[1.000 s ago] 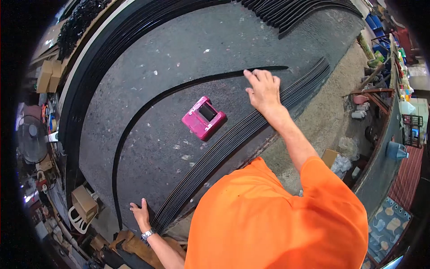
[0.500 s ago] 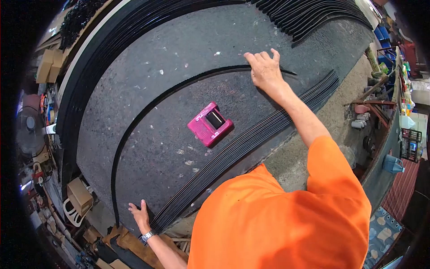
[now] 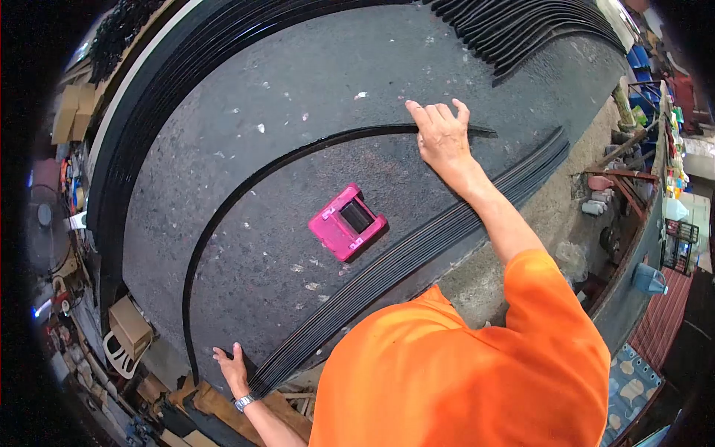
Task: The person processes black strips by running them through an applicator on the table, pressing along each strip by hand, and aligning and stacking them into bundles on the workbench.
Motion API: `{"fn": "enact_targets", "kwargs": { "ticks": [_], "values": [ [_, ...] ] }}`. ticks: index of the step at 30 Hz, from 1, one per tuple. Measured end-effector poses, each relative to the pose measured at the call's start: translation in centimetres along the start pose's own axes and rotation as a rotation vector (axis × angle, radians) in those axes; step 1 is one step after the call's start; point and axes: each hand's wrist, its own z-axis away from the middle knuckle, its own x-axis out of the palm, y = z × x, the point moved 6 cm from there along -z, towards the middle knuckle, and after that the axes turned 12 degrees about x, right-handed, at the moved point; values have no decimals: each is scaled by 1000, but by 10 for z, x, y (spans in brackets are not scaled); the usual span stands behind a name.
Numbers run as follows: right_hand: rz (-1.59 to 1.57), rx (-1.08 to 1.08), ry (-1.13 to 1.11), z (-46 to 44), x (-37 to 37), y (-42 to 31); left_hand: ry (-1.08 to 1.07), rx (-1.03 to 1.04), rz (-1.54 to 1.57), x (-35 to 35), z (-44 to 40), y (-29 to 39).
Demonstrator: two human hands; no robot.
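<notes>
A long thin black strip (image 3: 257, 177) lies in a curve over the dark tabletop (image 3: 313, 82). My right hand (image 3: 443, 140) is over its far right part, with the strip passing beneath the hand and its tip showing beyond. The thumb stands apart from the bent fingers, and nothing shows between them. At the lower left, my left hand (image 3: 233, 370) is open, thumb and fingers spread, between the strip's near end and a bundle of black strips (image 3: 402, 257). A pink box-like thing (image 3: 335, 229) with a dark slot sits inside the curve.
More black strips (image 3: 141, 141) are stacked along the left edge, and wavy black strips (image 3: 521, 33) lie at the far right. A cardboard box (image 3: 130, 326) and a white chair (image 3: 119, 356) stand off the lower left. A blue jug (image 3: 649, 279) is at the right.
The whole scene sits slightly lower in view, both hands included. The strip, pink thing and bundle keep about the same places relative to one another.
</notes>
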Motion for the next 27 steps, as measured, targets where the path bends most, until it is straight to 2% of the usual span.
{"fn": "enact_targets", "kwargs": {
  "ticks": [10, 18, 22, 27],
  "values": [
    [28, 0, -20, -4, -1, -3, -9, 9, -13, -6, 2, 15],
    [96, -51, -33, -4, 0, -7, 64, 59, 13, 0, 2, 12],
    [200, -29, -168, -5, 6, -4, 123, 105, 20, 9, -2, 3],
    [268, -56, -187, -12, 21, 3, 180, 20, 61, 6, 12, 11]
  ]
}}
